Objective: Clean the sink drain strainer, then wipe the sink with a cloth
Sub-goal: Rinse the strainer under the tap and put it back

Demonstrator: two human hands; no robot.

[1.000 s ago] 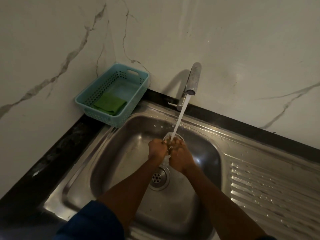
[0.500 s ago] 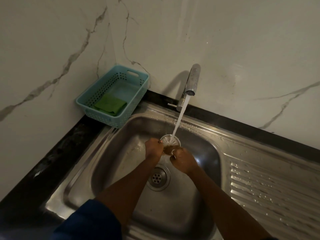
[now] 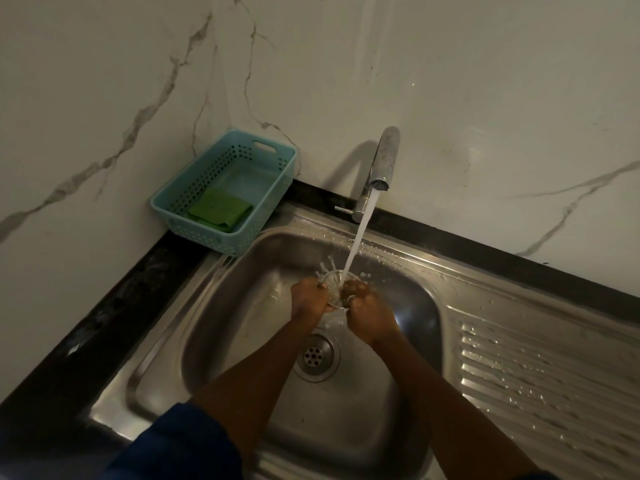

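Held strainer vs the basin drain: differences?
The strainer is lifted, gripped by left hand and right hand; the drain sits in the sink floor. The strainer takes the tap stream and splashes; the drain lies outside it, nearer the person. The strainer looks pale and blurred; the drain is metal with clear holes. Both are round.

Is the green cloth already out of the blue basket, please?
No, the green cloth lies folded inside the blue basket, while the left hand and right hand hold the strainer under the tap.
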